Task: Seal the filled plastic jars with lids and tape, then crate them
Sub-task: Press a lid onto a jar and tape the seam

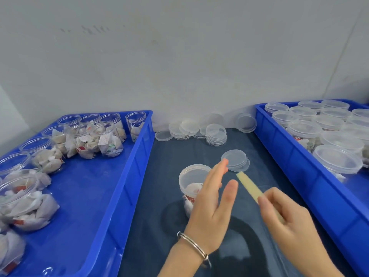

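Left blue plastic crate point(111, 196) — holds open clear plastic jars of white sachets point(89, 140), none with lids, ranged along its left and far sides.

Dark blue worktop point(159, 226) — between the two crates. At its far edge, loose clear round plastic lids point(216, 134), some stacked, some leaning on the wall.

Lidded clear plastic jar of sachets point(192, 182) — upright on the worktop, mid-frame, partly hidden by the left hand.

Left hand point(211, 204) — silver bangle point(194, 245) at the wrist; fingers straight and spread, grip apart, holding nothing, just in front of the jar's right side.

Small stack of clear lids point(236, 160) — beyond the left fingertips.

Strip of pale yellowish tape point(249, 186) — pinched at its near end by the right hand point(287, 218), grip clamped on it; free end points toward the lid stack, right of the jar, not touching it.

Right blue plastic crate point(299, 166) — lidded jars point(305, 129) packed together.
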